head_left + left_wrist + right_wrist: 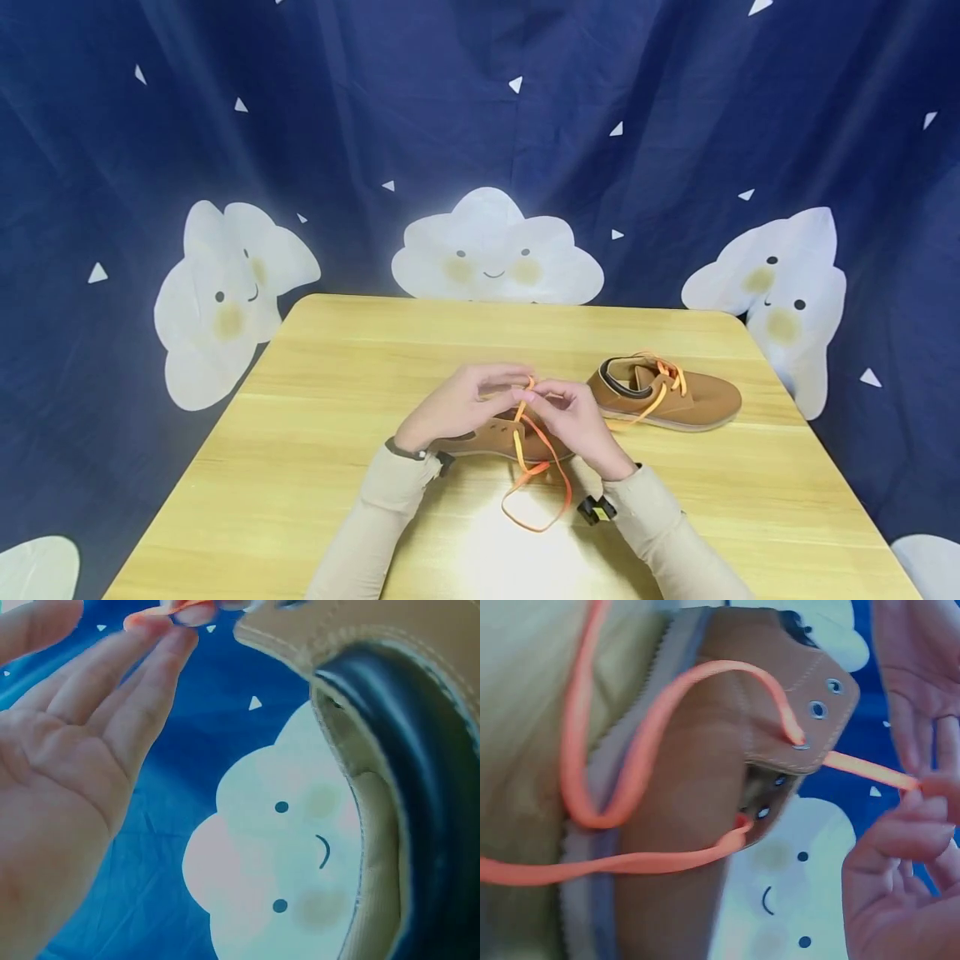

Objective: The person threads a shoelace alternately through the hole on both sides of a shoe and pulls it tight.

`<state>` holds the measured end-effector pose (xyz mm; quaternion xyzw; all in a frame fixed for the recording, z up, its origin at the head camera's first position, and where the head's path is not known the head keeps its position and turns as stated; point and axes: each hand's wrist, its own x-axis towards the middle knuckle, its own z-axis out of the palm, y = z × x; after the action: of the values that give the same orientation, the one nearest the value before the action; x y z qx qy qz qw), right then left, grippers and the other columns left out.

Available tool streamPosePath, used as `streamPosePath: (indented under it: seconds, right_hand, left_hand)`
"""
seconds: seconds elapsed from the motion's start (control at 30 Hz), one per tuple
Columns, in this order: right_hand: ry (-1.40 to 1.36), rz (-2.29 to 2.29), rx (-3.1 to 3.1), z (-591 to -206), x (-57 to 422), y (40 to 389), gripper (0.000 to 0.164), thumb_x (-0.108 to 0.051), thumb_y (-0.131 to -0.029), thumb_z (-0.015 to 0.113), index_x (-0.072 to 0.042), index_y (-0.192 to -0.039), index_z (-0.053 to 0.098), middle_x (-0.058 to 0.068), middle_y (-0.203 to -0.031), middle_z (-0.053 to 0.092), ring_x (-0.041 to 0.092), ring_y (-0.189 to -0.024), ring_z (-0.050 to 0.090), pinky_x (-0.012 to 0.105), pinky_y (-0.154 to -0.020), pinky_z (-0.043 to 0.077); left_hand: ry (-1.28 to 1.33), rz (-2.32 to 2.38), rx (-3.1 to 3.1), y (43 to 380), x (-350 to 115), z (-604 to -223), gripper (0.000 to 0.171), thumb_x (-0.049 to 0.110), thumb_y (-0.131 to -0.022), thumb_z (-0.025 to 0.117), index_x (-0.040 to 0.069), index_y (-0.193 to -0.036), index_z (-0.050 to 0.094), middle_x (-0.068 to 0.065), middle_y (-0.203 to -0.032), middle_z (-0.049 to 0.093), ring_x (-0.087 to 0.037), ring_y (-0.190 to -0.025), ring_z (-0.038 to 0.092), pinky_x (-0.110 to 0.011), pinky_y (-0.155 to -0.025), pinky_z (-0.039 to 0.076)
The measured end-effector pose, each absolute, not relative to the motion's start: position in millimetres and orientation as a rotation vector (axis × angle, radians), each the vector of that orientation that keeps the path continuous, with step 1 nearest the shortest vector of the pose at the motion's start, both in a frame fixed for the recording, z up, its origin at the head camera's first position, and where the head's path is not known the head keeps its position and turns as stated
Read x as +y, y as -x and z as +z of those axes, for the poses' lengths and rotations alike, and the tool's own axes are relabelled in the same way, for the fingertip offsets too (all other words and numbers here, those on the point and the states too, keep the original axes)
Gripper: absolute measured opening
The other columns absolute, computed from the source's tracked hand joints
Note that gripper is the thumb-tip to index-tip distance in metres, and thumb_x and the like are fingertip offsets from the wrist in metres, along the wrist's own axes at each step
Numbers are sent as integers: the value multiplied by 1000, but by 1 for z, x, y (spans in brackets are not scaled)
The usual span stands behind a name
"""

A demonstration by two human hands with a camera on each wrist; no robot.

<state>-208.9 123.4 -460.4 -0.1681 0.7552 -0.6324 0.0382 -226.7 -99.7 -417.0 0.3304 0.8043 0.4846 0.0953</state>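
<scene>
A brown lace-up shoe (487, 437) stands under my two hands, partly covered by them. Its orange shoelace (561, 492) runs through the eyelets, with a long loop hanging over the near side onto the table. My right hand (577, 425) pinches the lace above the tongue area between thumb and fingertips. In the right wrist view the lace stretches taut from an eyelet flap (817, 712) to that pinch. My left hand (468, 404) is raised over the shoe's heel, its fingers (142, 712) nearly straight, fingertips touching the lace while the thumb stays apart.
A second brown shoe (697, 400) with orange laces sits to the right, its toe pointing right. Both shoes stand on a light wooden table (300, 467). Behind it hangs a dark blue curtain (450, 100) with white clouds and triangles.
</scene>
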Motion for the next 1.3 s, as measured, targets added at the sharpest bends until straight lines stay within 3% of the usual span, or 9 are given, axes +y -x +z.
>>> streamPosePath:
  seconds: [0.1, 0.23, 0.47, 0.53, 0.8, 0.9, 1.07, 1.17, 1.3]
  right_hand:
    - [465, -2013, 2330, -456, 122, 213, 25, -17, -102, 66, 7, -106, 75, -7, -64, 57, 9, -54, 48, 23, -53, 44]
    - [298, -2062, 2298, -457, 123, 216, 27, -15, -100, 69, 10, -111, 72, -5, -82, 73, 15, -69, 65, 28, -68, 57]
    - [192, -1975, 2129, -461, 130, 221, 32, -15, -101, 67, 12, -117, 66, -8, -78, 72, 7, -68, 62, 22, -64, 54]
    - [197, -1910, 2084, -462, 131, 224, 33, -15, -102, 65, 13, -118, 66, -8, -76, 70, 7, -66, 60, 20, -62, 51]
    - [237, -1653, 2136, -468, 129, 233, 25, -11, -98, 62, 9, -107, 74, -10, -59, 48, 2, -47, 32, 18, -45, 28]
    - [262, -1597, 2216, -472, 129, 235, 23, -6, -94, 60, 6, -103, 78, -8, -64, 60, 2, -43, 25, 19, -43, 24]
    - [260, -1568, 2317, -477, 126, 239, 21, -8, -95, 63, 4, -98, 80, 7, -92, 79, 0, -60, 48, 19, -56, 41]
    - [232, -1550, 2385, -481, 122, 240, 20, -12, -97, 67, 2, -96, 81, 8, -82, 78, 3, -64, 51, 20, -59, 42]
    - [198, -1528, 2469, -486, 115, 239, 19, -15, -97, 71, 0, -91, 82, 3, -66, 73, 6, -51, 42, 21, -51, 36]
  left_hand:
    - [-951, 1386, 2457, 230, -101, -419, 48, 39, -108, 54, 14, -149, 53, -5, -147, 62, -24, -137, 59, -44, -112, 50]
    - [-948, 1096, 2641, 236, -102, -429, 45, 44, -109, 46, 13, -136, 64, -4, -139, 68, -21, -133, 61, -43, -112, 50]
    - [-1043, 795, 2643, 240, -97, -441, 38, 34, -109, 44, 15, -99, 75, 3, -99, 71, -10, -88, 64, -28, -83, 55]
    - [-1034, 805, 2655, 240, -98, -441, 31, 27, -107, 46, 13, -101, 74, 2, -94, 69, -11, -85, 62, -29, -81, 54]
    - [-971, 835, 2697, 243, -101, -445, 38, 22, -104, 48, 10, -131, 70, -4, -131, 72, -17, -121, 65, -39, -109, 51]
    - [-956, 847, 2697, 243, -102, -447, 38, 22, -103, 48, 10, -132, 70, -4, -131, 72, -19, -121, 65, -40, -108, 51]
    - [-960, 855, 2678, 244, -103, -448, 39, 24, -102, 49, 10, -132, 69, -4, -131, 72, -19, -125, 64, -39, -110, 50]
    - [-957, 873, 2649, 245, -104, -448, 38, 22, -100, 51, 9, -132, 68, -5, -131, 71, -20, -125, 64, -40, -111, 50]
    - [-915, 920, 2592, 245, -104, -448, 41, 21, -100, 53, 8, -139, 59, -8, -136, 68, -23, -127, 64, -43, -109, 51]
